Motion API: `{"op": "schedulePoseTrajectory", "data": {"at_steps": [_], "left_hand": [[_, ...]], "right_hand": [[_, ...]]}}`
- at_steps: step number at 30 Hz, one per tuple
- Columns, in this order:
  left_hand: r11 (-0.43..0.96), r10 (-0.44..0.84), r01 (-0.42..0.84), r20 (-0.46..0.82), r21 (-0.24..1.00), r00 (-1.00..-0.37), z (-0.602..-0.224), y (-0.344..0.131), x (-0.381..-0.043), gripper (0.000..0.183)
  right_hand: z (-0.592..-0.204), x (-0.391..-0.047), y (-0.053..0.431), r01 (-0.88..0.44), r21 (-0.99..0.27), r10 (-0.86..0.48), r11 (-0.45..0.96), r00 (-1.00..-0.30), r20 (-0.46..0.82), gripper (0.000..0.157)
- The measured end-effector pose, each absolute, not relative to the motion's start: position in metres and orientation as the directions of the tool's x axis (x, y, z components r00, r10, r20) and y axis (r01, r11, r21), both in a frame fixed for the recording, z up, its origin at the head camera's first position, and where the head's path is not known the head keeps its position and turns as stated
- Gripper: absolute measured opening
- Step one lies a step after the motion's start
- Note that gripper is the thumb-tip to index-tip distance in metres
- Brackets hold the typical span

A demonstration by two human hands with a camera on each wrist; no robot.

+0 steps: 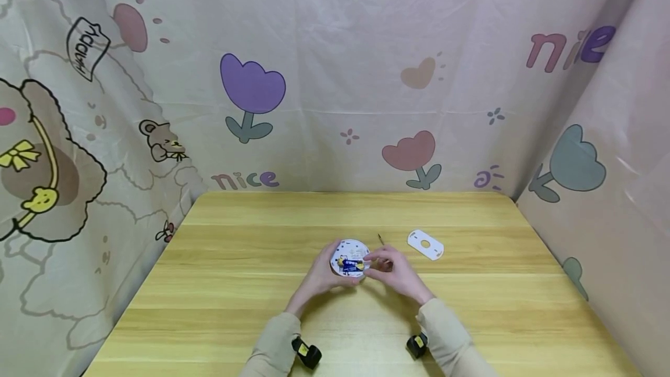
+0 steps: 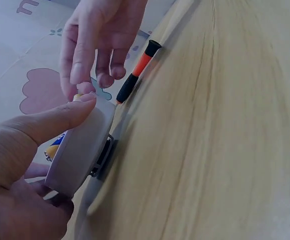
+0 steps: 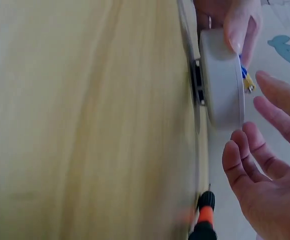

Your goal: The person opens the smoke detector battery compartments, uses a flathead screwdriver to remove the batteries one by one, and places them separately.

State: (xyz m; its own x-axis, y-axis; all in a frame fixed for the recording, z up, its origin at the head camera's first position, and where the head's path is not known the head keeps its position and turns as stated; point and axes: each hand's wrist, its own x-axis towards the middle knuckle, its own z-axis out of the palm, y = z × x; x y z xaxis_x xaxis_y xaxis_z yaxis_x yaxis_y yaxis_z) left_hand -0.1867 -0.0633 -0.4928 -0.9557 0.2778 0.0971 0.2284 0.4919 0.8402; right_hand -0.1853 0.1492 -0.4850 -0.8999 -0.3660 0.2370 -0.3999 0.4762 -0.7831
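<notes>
My left hand grips a round white smoke alarm by its rim, thumb on one side and fingers underneath. Its back faces up, showing blue-and-yellow batteries in the casing. In the left wrist view, the alarm's smooth side wall is seen, with a dark slotted part beneath. My right hand is at the alarm's right edge, fingers loosely bent close to the batteries. From the right wrist view, those fingers look spread, with nothing plainly between them. Whether a fingertip touches a battery is hard to tell.
A screwdriver with an orange and black handle lies beyond the right hand, partly covered by it in the head view. Further right on the wooden table rests a white slotted plate with a central hole. Printed curtains surround the table.
</notes>
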Motion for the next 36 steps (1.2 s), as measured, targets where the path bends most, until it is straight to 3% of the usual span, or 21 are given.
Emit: {"op": "schedulePoseTrajectory", "data": {"at_steps": [22,36], "left_hand": [[0.479,0.283,0.257,0.130,0.840,-0.950,-0.496,-0.063,-0.188,0.103],[0.478,0.264,0.238,0.121,0.845,-0.957,-0.496,-0.064,-0.187,0.104]], "right_hand": [[-0.486,-0.189,0.137,-0.364,-0.753,-0.348,0.548,-0.918,0.190,0.015],[-0.483,-0.183,0.143,-0.320,-0.854,-0.367,0.411,-0.915,0.166,0.022]]}}
